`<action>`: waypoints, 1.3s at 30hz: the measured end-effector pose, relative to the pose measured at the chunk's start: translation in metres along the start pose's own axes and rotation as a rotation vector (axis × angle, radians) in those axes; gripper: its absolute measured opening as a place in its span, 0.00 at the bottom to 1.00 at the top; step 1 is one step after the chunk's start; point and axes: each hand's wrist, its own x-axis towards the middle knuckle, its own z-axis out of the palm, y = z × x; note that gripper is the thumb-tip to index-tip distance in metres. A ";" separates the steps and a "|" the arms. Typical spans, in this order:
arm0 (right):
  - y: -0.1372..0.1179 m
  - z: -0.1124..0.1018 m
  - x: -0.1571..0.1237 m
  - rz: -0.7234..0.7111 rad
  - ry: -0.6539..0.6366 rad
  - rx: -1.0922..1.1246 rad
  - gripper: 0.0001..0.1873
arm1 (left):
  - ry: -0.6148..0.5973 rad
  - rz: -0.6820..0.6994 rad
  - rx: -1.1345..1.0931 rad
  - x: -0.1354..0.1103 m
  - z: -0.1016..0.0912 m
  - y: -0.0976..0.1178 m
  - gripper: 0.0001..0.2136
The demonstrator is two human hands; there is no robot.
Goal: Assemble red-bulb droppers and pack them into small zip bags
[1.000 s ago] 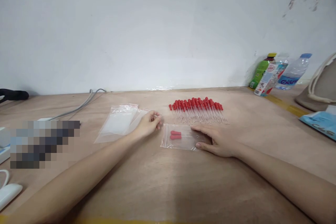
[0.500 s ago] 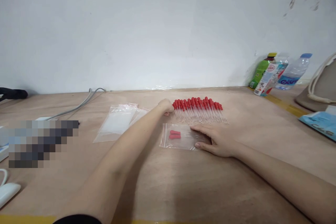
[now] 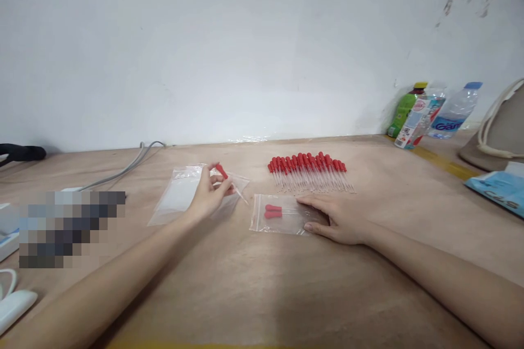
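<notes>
Between the thumb and fingers of my left hand (image 3: pixel 212 194) is a dropper (image 3: pixel 221 170) with a red bulb and a thin clear tube, its tip slanting down to the right. That hand hovers over flat clear zip bags (image 3: pixel 174 196). My right hand (image 3: pixel 333 219) lies with fingers spread on the right end of another clear zip bag (image 3: pixel 295 223). Two red-bulbed droppers (image 3: pixel 273 211) rest inside this bag, bulbs toward its zip end at the left. Behind it, a row of several droppers (image 3: pixel 307 163) lies side by side, bulbs toward the wall.
At the back right stand a green bottle (image 3: pixel 403 112), a carton (image 3: pixel 417 122) and a blue-capped water bottle (image 3: pixel 454 112). Nearer, a blue packet (image 3: pixel 497 191) lies beside a grey-brown bag (image 3: pixel 499 125). A grey cable (image 3: pixel 123 166) runs along the left, and a white object (image 3: pixel 16 308) sits front left.
My left hand has moved left and nearer from the left end of the dropper row, and now carries one dropper. My right hand has stayed on the bag.
</notes>
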 end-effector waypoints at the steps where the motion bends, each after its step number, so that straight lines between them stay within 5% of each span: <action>1: 0.000 0.000 0.000 0.002 0.001 -0.001 0.29 | 0.011 -0.012 -0.026 -0.010 -0.004 -0.002 0.27; 6: 0.001 0.001 0.000 -0.006 0.010 -0.010 0.28 | 0.055 -0.061 -0.121 -0.037 -0.004 -0.011 0.26; 20: 0.002 0.001 -0.001 -0.019 0.022 -0.011 0.28 | -0.048 -0.162 -0.227 -0.055 0.011 -0.016 0.20; 25: 0.001 0.001 -0.001 -0.019 0.015 -0.017 0.28 | -0.092 -0.113 0.045 -0.054 0.006 -0.015 0.17; 29: 0.003 0.001 -0.001 -0.021 0.011 -0.020 0.28 | -0.348 -0.131 0.343 -0.045 -0.011 -0.009 0.11; 33: 0.003 0.002 -0.001 -0.025 0.012 -0.014 0.28 | -0.497 -0.066 0.354 -0.039 -0.023 0.000 0.11; 39: 0.003 0.002 0.000 -0.031 0.010 -0.005 0.28 | -0.463 -0.003 0.395 -0.044 -0.018 0.001 0.12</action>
